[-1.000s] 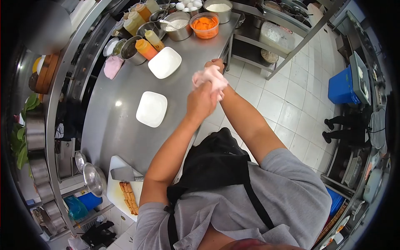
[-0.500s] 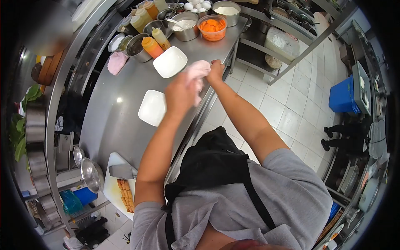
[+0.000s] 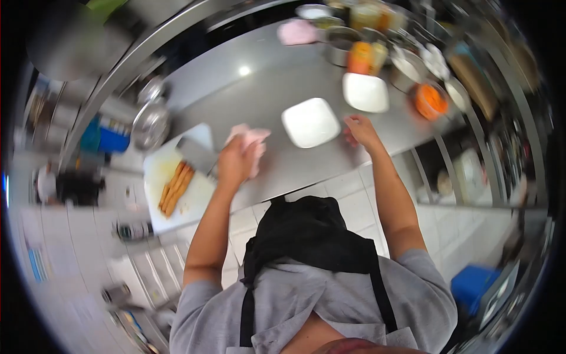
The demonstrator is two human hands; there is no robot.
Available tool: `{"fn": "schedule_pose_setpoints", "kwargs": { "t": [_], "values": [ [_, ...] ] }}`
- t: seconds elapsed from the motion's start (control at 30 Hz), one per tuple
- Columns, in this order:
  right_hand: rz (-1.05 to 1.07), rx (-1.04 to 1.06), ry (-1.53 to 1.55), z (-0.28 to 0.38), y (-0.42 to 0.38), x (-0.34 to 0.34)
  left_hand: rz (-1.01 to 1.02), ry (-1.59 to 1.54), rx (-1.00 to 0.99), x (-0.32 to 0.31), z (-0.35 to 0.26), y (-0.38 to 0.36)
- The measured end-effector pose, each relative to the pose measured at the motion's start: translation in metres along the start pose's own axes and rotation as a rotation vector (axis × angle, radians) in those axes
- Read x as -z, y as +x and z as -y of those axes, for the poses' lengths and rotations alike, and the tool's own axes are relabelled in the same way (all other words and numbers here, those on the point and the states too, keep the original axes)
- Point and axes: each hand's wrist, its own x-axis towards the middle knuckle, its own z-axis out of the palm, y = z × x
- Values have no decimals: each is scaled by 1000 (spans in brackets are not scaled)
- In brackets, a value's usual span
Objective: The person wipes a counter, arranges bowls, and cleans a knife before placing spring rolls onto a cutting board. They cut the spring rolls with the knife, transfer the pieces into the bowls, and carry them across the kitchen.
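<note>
My left hand (image 3: pixel 233 160) is closed on a crumpled pink cloth (image 3: pixel 254 143) just above the steel counter, beside the cutting board. My right hand (image 3: pixel 362 132) hangs over the counter's front part with fingers loosely curled and apart; it is somewhat blurred, and I see nothing in it. Two white square dishes are near it: one dish (image 3: pixel 311 123) lies to its left, the other dish (image 3: pixel 365 92) beyond it. On the white cutting board (image 3: pixel 203 138) at the left rest browned fried rolls (image 3: pixel 175 187) and a wide metal blade (image 3: pixel 197 154), its handle hidden.
Along the back right of the steel counter (image 3: pixel 236 97) stand an orange squeeze bottle (image 3: pixel 359 58), metal pots and a tub of orange slices (image 3: pixel 431 101). A second pink cloth (image 3: pixel 297 32) lies at the back edge. Metal bowls (image 3: pixel 151 125) are beyond the cutting board.
My view has swung leftward. My hands have moved apart: the left went with the pink cloth toward the cutting board, while the right is now beside the dishes.
</note>
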Motion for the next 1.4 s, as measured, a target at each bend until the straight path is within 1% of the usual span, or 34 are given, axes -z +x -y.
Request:
{"fn": "schedule_pose_setpoints", "kwargs": {
  "t": [0.03, 0.07, 0.1, 0.13, 0.17, 0.2, 0.23, 0.3, 0.37, 0.43, 0.47, 0.53, 0.57, 0.6, 0.67, 0.73, 0.8, 0.83, 0.87, 0.9, 0.93, 0.97, 1.0, 1.03, 1.07, 1.1, 1.13, 1.17, 1.23, 1.27, 1.3, 1.33, 1.4],
  "values": [
    [21, 26, -109, 0, 8, -15, -24, -101, -8, -11, 1, 0],
    [52, 64, -219, -7, 21, -27, 23, -100, 39, -28, 12, -2],
    [54, 75, -214, -17, 34, -35, 137, -65, -32, -53, 37, -10],
    [56, 79, -175, -26, 47, -40, 125, -68, -133, -67, 45, -16],
    [167, 109, -70, -26, 48, -40, 146, -73, -144, -61, 38, -25],
    [170, 177, -144, -29, 49, -42, 173, -84, -168, -46, 30, -35],
    [133, 206, -158, -33, 45, -45, 145, -76, -127, -29, 32, -49],
    [141, 218, -205, -35, 25, -43, -106, -158, -193, -1, 29, -71],
    [181, 207, -243, -46, 2, -40, -100, -288, -91, 39, 55, -93],
    [154, 171, -213, -45, -42, -52, -210, -263, 66, 66, 101, -123],
    [257, 228, -199, -61, -46, -49, -253, -194, 171, 84, 122, -137],
    [291, 182, -197, -67, -71, -66, -329, -112, 293, 114, 168, -163],
    [286, 173, -194, -69, -78, -79, -351, -26, 327, 127, 190, -174],
    [275, 183, -193, -69, -82, -95, -341, -30, 322, 141, 209, -181],
    [248, 184, -195, -71, -85, -122, -304, 65, 404, 159, 244, -189],
    [197, 220, -145, -67, -78, -147, -290, 12, 415, 176, 260, -186],
    [120, 214, -164, -57, -83, -160, -237, 36, 317, 189, 280, -181],
    [48, 196, -314, -48, -86, -163, -237, 21, 305, 198, 284, -177],
    [-24, 177, -464, -38, -88, -166, -184, -15, 317, 207, 287, -174],
    [-231, 293, -823, -14, -107, -177, -126, -51, 327, 212, 293, -171],
    [-403, 564, -914, -7, -110, -188, -119, -64, 314, 211, 302, -168],
    [-574, 834, -1003, 3, -110, -199, -90, 9, 244, 209, 308, -164],
    [-452, 822, -801, 21, -114, -223, -61, 80, 172, 205, 312, -160],
    [-335, 804, -597, 45, -123, -260, 1, 37, 166, 200, 312, -151],
    [-82, 725, -483, 76, -143, -305, 14, 23, 148, 192, 312, -141],
    [78, 887, -528, 81, -141, -342, 41, 99, 108, 183, 312, -131],
    [241, 1021, -688, 86, -133, -373, 63, 176, 66, 174, 312, -123],
    [360, 1091, -792, 100, -133, -405, 64, 164, 44, 167, 311, -115],
    [466, 1096, -927, 112, -127, -456, 228, 288, 76, 156, 308, -102],
    [502, 1072, -1023, 120, -123, -477, 220, 280, 66, 155, 307, -95],
    [543, 1045, -1117, 126, -120, -493, 314, 305, 101, 155, 307, -90],
    [538, 1047, -1126, 129, -117, -505, 409, 331, 138, 153, 306, -87],
    [613, 1049, -1325, 134, -110, -525, 372, 352, 133, 145, 308, -85]
  ]
}}
